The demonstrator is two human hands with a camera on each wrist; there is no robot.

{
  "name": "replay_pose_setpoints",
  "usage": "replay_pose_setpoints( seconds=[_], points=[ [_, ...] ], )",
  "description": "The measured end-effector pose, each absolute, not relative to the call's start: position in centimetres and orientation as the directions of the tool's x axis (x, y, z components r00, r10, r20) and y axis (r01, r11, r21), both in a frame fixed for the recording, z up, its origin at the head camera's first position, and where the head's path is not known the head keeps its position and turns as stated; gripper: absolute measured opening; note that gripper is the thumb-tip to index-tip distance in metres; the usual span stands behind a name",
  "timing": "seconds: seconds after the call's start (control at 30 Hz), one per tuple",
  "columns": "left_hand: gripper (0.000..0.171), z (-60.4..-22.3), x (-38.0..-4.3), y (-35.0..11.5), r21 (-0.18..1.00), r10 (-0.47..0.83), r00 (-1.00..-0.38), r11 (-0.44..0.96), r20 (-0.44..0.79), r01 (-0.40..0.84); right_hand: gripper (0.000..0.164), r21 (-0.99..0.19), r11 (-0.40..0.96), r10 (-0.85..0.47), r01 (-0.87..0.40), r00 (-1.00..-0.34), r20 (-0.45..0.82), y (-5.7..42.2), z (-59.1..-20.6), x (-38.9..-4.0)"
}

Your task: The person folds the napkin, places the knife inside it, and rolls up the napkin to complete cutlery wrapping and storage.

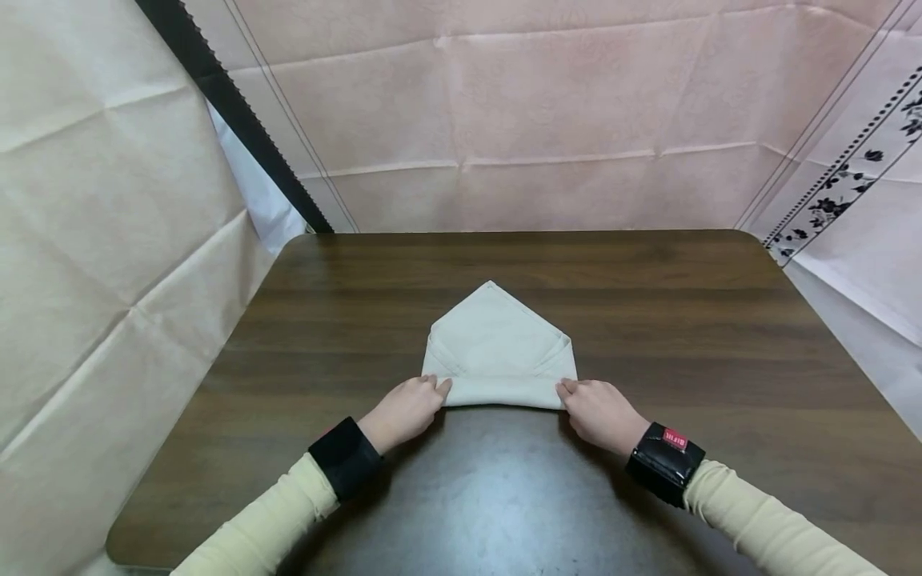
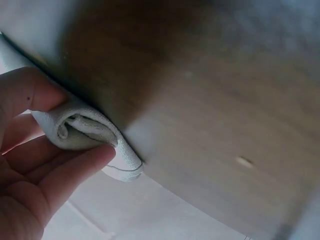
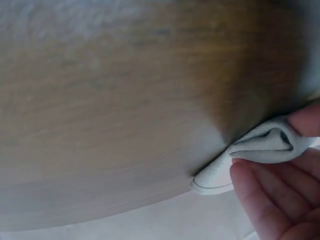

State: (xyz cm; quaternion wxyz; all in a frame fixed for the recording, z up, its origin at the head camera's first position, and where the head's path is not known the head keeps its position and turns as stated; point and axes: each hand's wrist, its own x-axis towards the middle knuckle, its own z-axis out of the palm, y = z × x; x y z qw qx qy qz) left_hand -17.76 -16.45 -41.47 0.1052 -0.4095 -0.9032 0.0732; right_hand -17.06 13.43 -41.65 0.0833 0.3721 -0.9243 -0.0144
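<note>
Both hands' grip point(image 1: 407, 410) point(image 1: 599, 414) at napkin point(image 1: 499, 346) corners

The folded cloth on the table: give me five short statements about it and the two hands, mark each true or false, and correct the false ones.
1. The left hand pinches the cloth at its near left corner. True.
2. The right hand rests flat on the table, away from the cloth. False: it pinches the cloth's near right corner.
3. The cloth's pointed end faces away from the person. True.
4. The cloth is dark red. False: it is off-white.
5. The cloth hangs over the table's far edge. False: it lies near the middle of the dark wooden tabletop.
</note>
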Motion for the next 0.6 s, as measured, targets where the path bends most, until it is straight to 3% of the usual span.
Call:
replay_pose_setpoints(
  seconds=[0.43, 0.6],
  points=[
    [0.032, -40.6, -16.4, -16.4, -0.075, 0.736, -0.674, 0.677, 0.064, 0.732, 0.019, 0.054, 0.703, -0.702, -0.709, -0.680, 0.212, 14.1, -41.8, -15.4],
    [0.018, -40.2, -16.0, -16.7, 0.030, 0.765, -0.643, 0.642, 0.038, 0.766, 0.010, -0.009, 0.696, -0.703, -0.718, -0.684, 0.192, 14.3, -41.5, -14.8]
  ],
)
